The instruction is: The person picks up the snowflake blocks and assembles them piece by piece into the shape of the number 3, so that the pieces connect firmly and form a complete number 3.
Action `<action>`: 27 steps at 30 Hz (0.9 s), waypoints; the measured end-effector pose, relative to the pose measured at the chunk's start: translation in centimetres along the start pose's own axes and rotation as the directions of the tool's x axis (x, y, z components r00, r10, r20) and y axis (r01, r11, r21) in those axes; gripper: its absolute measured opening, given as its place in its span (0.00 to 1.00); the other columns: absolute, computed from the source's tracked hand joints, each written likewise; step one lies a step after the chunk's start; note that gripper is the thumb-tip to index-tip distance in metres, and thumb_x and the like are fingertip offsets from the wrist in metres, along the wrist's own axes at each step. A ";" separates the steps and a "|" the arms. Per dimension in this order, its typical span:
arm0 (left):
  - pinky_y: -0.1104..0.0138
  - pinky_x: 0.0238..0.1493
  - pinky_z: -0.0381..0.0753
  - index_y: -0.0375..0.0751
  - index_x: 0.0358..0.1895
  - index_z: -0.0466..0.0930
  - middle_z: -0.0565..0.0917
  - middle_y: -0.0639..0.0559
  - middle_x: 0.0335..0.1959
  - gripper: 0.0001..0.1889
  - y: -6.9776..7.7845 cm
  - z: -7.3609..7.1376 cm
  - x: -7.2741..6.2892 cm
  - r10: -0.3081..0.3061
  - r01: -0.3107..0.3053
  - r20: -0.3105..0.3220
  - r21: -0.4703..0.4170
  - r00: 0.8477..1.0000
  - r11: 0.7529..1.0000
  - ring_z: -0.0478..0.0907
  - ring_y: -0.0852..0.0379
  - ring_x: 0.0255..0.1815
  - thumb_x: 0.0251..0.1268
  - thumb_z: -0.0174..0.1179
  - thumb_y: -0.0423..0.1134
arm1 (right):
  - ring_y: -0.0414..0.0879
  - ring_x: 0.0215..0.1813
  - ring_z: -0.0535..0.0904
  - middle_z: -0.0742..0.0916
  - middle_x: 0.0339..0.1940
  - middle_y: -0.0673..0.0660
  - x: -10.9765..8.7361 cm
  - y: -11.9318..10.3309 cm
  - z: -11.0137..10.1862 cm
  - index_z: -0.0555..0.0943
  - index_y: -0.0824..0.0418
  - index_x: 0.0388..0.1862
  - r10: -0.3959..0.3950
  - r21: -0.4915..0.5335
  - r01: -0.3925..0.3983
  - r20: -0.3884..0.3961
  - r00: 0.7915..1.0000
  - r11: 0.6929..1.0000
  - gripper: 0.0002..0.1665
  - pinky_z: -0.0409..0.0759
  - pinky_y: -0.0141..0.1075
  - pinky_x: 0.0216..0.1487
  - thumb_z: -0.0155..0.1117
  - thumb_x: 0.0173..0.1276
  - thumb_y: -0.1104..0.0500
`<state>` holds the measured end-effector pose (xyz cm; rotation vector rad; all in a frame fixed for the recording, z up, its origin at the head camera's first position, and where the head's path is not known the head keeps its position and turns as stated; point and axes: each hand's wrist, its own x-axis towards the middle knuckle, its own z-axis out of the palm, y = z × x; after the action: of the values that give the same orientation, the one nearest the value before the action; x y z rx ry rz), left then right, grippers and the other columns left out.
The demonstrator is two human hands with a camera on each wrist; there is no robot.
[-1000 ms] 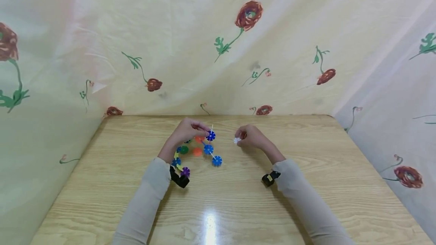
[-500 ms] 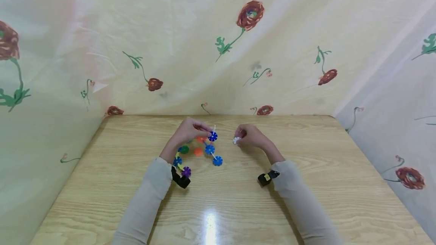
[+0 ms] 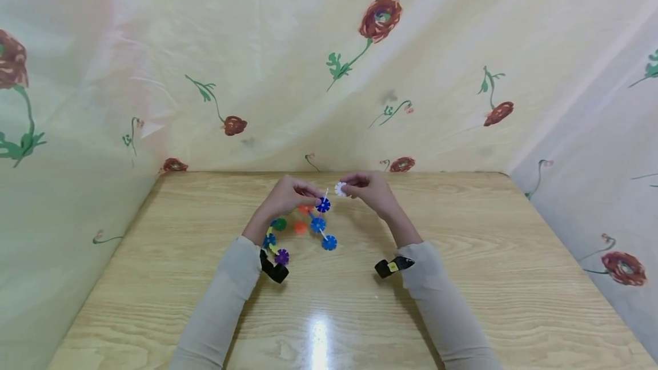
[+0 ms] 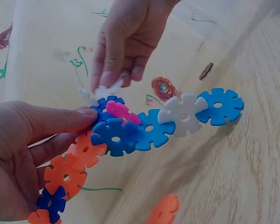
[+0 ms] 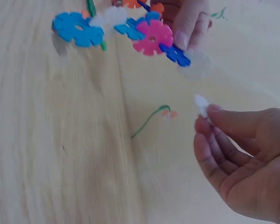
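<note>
My left hand [image 3: 284, 197] pinches a dark blue snowflake disc [image 3: 323, 205] between thumb and fingers. That disc belongs to a linked chain of notched plastic discs, with a pink disc [image 5: 152, 38], a white disc [image 4: 183, 114], a light blue disc [image 4: 219, 106] and orange discs [image 4: 65, 177]. Another white disc [image 5: 196, 65] is joined to the dark blue one. In my right hand [image 3: 371, 192], a separate white snowflake disc [image 3: 339, 189] is pinched by thumb and fingertips. It is close to the chain's white end but apart from it in the right wrist view.
Below the left hand, more discs show, among them a green disc [image 3: 279, 224] and a purple disc [image 3: 281, 256]. An orange disc [image 3: 300, 227] lies near them. Behind the wooden table [image 3: 462, 301] hangs a flowered cloth [image 3: 288, 61].
My right hand has moved up and to the left with its white disc, closer to the chain. The left hand has shifted only slightly.
</note>
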<state>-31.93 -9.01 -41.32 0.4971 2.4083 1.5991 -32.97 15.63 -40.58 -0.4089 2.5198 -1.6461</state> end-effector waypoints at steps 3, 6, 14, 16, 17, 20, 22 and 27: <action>0.67 0.37 0.85 0.38 0.42 0.91 0.91 0.45 0.40 0.06 0.1 0.0 0.1 -0.001 0.001 0.001 0.004 1.000 1.000 0.85 0.56 0.35 0.64 0.71 0.35 | 0.42 0.37 0.86 0.90 0.43 0.63 0.0 -0.3 0.4 0.85 0.69 0.51 -0.013 0.059 0.015 -0.035 0.999 0.998 0.14 0.88 0.48 0.49 0.69 0.71 0.62; 0.63 0.39 0.87 0.37 0.42 0.91 0.91 0.44 0.41 0.07 0.2 0.1 0.1 -0.001 0.001 0.005 -0.006 1.000 1.000 0.86 0.55 0.36 0.64 0.71 0.34 | 0.40 0.35 0.86 0.90 0.41 0.63 0.1 -0.4 0.6 0.84 0.70 0.49 -0.020 0.111 0.025 -0.054 0.998 0.994 0.13 0.89 0.39 0.43 0.69 0.70 0.63; 0.55 0.44 0.89 0.37 0.42 0.91 0.91 0.42 0.41 0.06 0.2 0.2 0.2 0.001 0.000 0.030 -0.034 1.000 0.999 0.88 0.53 0.36 0.64 0.70 0.33 | 0.41 0.34 0.88 0.90 0.39 0.66 0.0 -0.3 1.0 0.83 0.73 0.49 -0.055 0.202 0.069 -0.074 0.996 0.977 0.13 0.90 0.49 0.46 0.70 0.69 0.65; 0.58 0.43 0.89 0.37 0.42 0.91 0.91 0.43 0.41 0.06 0.2 0.3 0.2 0.005 -0.004 0.032 -0.033 0.999 0.999 0.87 0.55 0.35 0.64 0.70 0.33 | 0.41 0.34 0.88 0.90 0.40 0.67 0.0 -0.4 1.1 0.83 0.73 0.49 -0.058 0.212 0.073 -0.075 0.996 0.975 0.13 0.90 0.46 0.45 0.70 0.69 0.65; 0.59 0.42 0.89 0.37 0.41 0.91 0.91 0.44 0.40 0.06 0.2 0.3 0.2 0.006 -0.005 0.033 -0.032 0.999 0.999 0.87 0.55 0.34 0.64 0.70 0.33 | 0.41 0.34 0.88 0.90 0.40 0.67 0.0 -0.4 1.2 0.83 0.73 0.49 -0.059 0.218 0.074 -0.074 0.996 0.973 0.13 0.90 0.45 0.44 0.70 0.69 0.65; 0.59 0.42 0.89 0.37 0.41 0.91 0.91 0.44 0.40 0.06 0.3 0.3 0.2 0.012 -0.011 0.039 -0.030 0.999 0.999 0.87 0.56 0.34 0.64 0.70 0.33 | 0.41 0.34 0.88 0.90 0.39 0.65 0.0 -0.5 1.3 0.83 0.73 0.49 -0.063 0.232 0.078 -0.072 0.995 0.970 0.14 0.89 0.51 0.48 0.69 0.69 0.66; 0.58 0.43 0.89 0.37 0.41 0.91 0.91 0.44 0.40 0.06 0.3 0.3 0.1 0.013 -0.012 0.042 -0.030 0.999 0.999 0.87 0.56 0.34 0.64 0.70 0.33 | 0.41 0.34 0.88 0.90 0.38 0.63 0.0 -0.5 1.4 0.82 0.74 0.49 -0.060 0.242 0.075 -0.072 0.996 0.967 0.14 0.87 0.57 0.51 0.69 0.69 0.67; 0.56 0.44 0.89 0.36 0.42 0.91 0.91 0.43 0.40 0.06 0.2 0.4 0.1 0.019 -0.017 0.045 -0.028 0.999 0.999 0.87 0.55 0.35 0.65 0.69 0.33 | 0.41 0.34 0.88 0.90 0.38 0.61 0.1 -0.3 1.6 0.81 0.74 0.49 -0.047 0.242 0.064 -0.074 0.996 0.968 0.13 0.88 0.54 0.50 0.69 0.69 0.67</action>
<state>-31.89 -8.57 -41.27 0.5458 2.3516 1.6087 -32.64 14.11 -40.91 -0.4076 2.3277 -1.9931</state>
